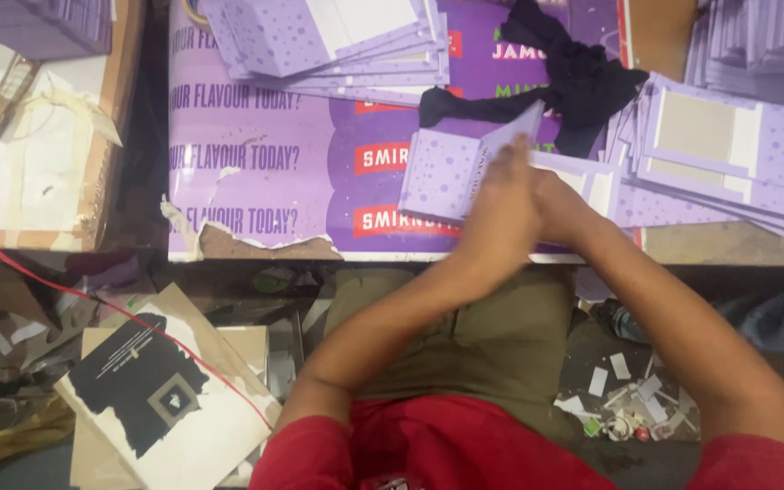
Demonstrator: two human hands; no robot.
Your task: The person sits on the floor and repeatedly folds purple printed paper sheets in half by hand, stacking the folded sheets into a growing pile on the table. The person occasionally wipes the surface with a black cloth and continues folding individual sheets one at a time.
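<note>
Purple card (451, 172): flat on tabletop (256, 181), just below black cloth (573, 77). Left hand (501, 204) and right hand (560, 204) pressed together on it, fingers closed, pinching its raised flap (510, 132). Card stacks beside.

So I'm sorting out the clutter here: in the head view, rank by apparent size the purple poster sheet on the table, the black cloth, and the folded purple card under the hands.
1. Purple poster sheet
2. Black cloth
3. Folded purple card, partly hidden by the hands, so unsure against the cloth.
</note>
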